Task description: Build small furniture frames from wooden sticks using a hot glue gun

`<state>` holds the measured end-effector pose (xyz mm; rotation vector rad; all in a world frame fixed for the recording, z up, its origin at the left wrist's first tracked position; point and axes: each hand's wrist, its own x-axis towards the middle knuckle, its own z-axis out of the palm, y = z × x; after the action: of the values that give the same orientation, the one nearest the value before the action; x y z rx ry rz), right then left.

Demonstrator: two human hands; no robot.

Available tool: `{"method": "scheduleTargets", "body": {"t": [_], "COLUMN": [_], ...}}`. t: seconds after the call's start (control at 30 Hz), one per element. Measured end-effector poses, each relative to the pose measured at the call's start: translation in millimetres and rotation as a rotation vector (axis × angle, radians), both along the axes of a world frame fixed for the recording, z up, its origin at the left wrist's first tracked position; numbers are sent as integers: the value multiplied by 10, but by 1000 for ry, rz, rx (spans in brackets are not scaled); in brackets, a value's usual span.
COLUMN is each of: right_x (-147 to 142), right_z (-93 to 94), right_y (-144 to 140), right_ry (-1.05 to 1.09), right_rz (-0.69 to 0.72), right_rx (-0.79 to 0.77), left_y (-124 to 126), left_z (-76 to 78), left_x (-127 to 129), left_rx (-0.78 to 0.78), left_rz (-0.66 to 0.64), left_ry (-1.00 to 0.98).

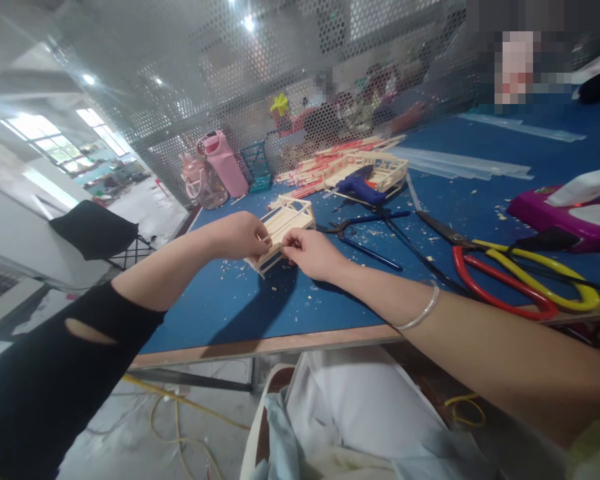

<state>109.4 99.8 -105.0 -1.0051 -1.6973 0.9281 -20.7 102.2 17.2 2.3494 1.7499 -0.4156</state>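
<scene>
A small model built of thin wooden sticks point(286, 219) stands on the blue tabletop, with a slatted base and low railings. My left hand point(241, 235) grips its near left side, the fingers closed around the sticks. At the near right edge my right hand point(314, 255) pinches the model between thumb and fingers. Whether a separate small stick is in that pinch is hidden. Just beyond the right hand lie blue-handled pliers point(363, 233). Farther back, a dark blue glue gun point(361, 185) rests on a second stick model point(397, 172).
Large scissors point(480, 250) with red and yellow handles and a purple-and-white device point(565, 210) lie right. Behind are red-and-white sticks point(325, 163), clear glue sticks point(460, 163), a pink bottle point(225, 163) and a teal basket point(257, 167). A perforated metal screen point(205, 80) borders the table.
</scene>
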Motion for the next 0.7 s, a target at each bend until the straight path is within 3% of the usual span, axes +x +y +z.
{"method": "scheduleTargets", "body": {"t": [0.13, 0.37, 0.47, 0.57, 0.7], "right_x": [-3, 41, 52, 24, -8], "right_z": [43, 194, 179, 173, 317], "right_y": [-6, -40, -50, -83, -162], "right_ry": [88, 330, 270, 215, 149], "right_rz": [26, 45, 52, 83, 65], "right_rx": [-50, -250, -173, -56, 140], "left_y": [3, -197, -333, -486, -645], "left_z": [-6, 5, -113, -260, -483], "left_x": [-39, -149, -267, -364, -420], "left_rx": [-1, 23, 106, 286, 464], "left_rz": [-26, 58, 60, 29, 10], "left_ry": [-63, -230, -355, -386, -548]}}
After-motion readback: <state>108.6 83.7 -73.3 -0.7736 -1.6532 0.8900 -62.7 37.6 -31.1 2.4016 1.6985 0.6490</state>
